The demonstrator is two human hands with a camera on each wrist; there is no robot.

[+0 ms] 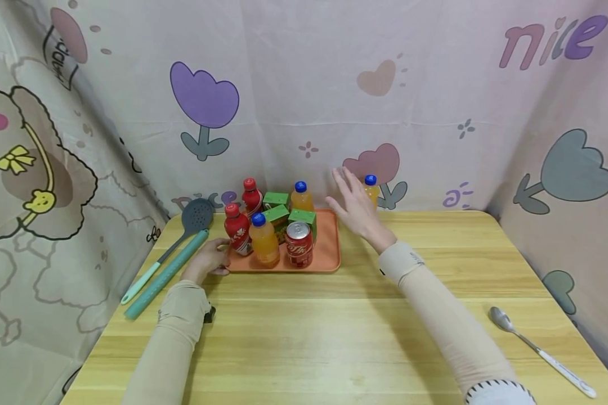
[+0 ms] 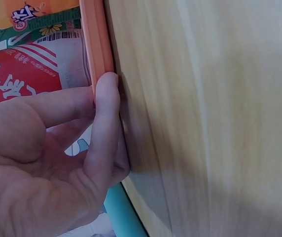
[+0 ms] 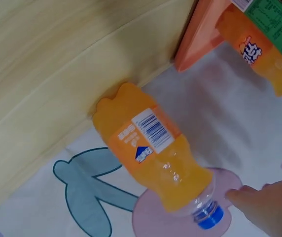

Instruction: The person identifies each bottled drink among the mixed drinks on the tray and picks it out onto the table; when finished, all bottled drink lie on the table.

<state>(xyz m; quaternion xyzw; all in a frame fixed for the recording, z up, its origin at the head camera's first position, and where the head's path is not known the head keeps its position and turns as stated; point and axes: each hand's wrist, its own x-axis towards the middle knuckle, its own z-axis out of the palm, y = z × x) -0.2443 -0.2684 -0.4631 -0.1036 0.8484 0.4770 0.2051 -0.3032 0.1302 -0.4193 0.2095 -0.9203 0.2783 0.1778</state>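
Observation:
My left hand (image 1: 210,260) pinches the left front corner of an orange tray (image 1: 328,247); the left wrist view shows thumb and finger on its rim (image 2: 97,44). On the tray stand two red bottles (image 1: 238,232), two orange soda bottles (image 1: 265,244), three green drink cartons (image 1: 276,219) and a red soda can (image 1: 299,247). My right hand (image 1: 356,207) is raised with fingers spread, right of the tray. Beyond it, a blue-capped orange soda bottle (image 3: 141,136) stands at the table's back edge. In the right wrist view, a fingertip appears near its cap, contact unclear.
A grey slotted turner (image 1: 197,215) with a mint handle and a teal rod (image 1: 167,274) lie along the left side of the wooden table (image 1: 304,343). A spoon (image 1: 532,344) lies at the right. A printed curtain (image 1: 294,67) hangs behind and beside the table.

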